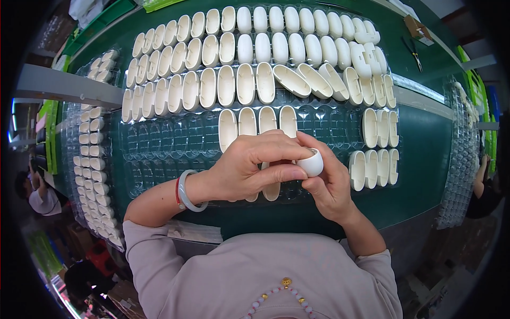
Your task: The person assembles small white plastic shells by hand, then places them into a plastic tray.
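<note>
Between my two hands is a white oval plastic shell (312, 164), one rounded end toward me. My left hand (260, 159) pinches it between thumb and fingers, the fingertips reaching to its upper edge. My right hand (330, 178) wraps round its other side, closed on it. Under and beyond my hands lies a clear plastic tray (170, 138) with moulded pockets. Several cream shells (228, 127) stand hollow side up in its middle, partly hidden by my left hand. More open shells (370, 127) sit at the tray's right.
Farther back, rows of hollow shells (192, 87) and white closed-side-up shells (280, 48) fill the trays. Another loaded tray (93, 170) stands at left, stacked clear trays (459, 154) at right. Pliers (413, 53) and a small cardboard box (418, 30) lie at the far right. Other people are at both sides.
</note>
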`<state>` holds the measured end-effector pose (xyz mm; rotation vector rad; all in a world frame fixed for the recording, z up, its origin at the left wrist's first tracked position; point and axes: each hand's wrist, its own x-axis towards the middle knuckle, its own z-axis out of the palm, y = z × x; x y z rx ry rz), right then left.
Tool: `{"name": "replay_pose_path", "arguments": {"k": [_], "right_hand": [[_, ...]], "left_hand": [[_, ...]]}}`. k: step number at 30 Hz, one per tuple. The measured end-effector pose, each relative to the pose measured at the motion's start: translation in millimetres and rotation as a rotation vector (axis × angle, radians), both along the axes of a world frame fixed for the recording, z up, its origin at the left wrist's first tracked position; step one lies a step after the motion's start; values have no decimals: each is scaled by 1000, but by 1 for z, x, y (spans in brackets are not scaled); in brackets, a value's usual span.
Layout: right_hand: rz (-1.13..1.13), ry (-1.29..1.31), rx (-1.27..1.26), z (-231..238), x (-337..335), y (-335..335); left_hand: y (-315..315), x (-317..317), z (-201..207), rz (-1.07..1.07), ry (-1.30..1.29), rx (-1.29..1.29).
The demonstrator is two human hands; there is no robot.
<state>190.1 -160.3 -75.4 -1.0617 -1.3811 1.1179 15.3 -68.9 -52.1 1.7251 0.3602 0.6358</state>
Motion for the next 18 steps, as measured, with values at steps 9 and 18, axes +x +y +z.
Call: {"name": "replay_pose_path", "arguments": {"k": [9,18], "right_hand": [[-75,-146,75,1,0,2],[-104,-250,140,1,3,3]], "left_hand": [[0,0,-3,-6,-11,41],[1,1,-2,-18,8,36]]}}
